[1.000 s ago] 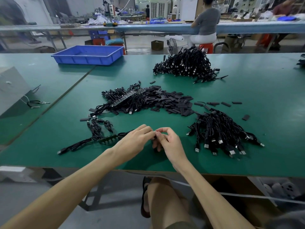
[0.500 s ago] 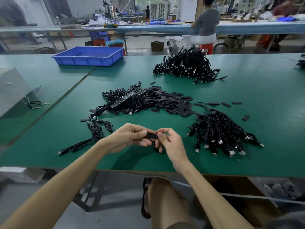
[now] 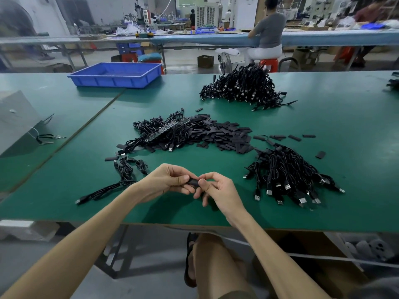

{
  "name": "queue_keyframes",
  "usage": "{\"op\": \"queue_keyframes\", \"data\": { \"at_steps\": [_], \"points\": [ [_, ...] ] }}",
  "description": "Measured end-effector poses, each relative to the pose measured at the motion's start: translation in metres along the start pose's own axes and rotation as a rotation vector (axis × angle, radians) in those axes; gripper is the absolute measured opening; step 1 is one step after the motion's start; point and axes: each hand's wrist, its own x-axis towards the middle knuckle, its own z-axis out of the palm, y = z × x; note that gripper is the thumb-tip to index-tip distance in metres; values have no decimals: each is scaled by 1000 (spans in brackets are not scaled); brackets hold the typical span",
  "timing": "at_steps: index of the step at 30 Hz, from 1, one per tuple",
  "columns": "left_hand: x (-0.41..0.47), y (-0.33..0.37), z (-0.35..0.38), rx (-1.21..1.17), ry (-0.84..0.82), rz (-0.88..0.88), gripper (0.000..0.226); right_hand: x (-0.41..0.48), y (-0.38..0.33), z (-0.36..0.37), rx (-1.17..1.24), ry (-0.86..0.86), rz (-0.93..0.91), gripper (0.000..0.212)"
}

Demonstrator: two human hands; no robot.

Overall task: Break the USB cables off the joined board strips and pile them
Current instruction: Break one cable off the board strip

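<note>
black piece (image 3: 192, 182) pinched at front, cable pile (image 3: 289, 178) right, board strip (image 3: 166, 131) centre

One camera only here, riding on my head, wide-angle, looking forward and down across the green surface (image 3: 323, 126). My left grip (image 3: 166, 182) and right grip (image 3: 218, 190) sit close, just below the frame's centre. The top edge reaches well past the surface's far side.
</note>
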Motion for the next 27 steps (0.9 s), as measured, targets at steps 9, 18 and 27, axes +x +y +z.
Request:
{"op": "queue_keyframes", "data": {
  "at_steps": [9,18,27],
  "points": [
    [-1,12,27,508,161,256,27,0,2,-1,20,86,-3,32],
    [-2,15,35,557,214,310,20,-1,3,-2,40,56,-9,36],
    [0,11,34,519,224,289,20,0,2,-2,50,55,-1,37]
  ]
}}
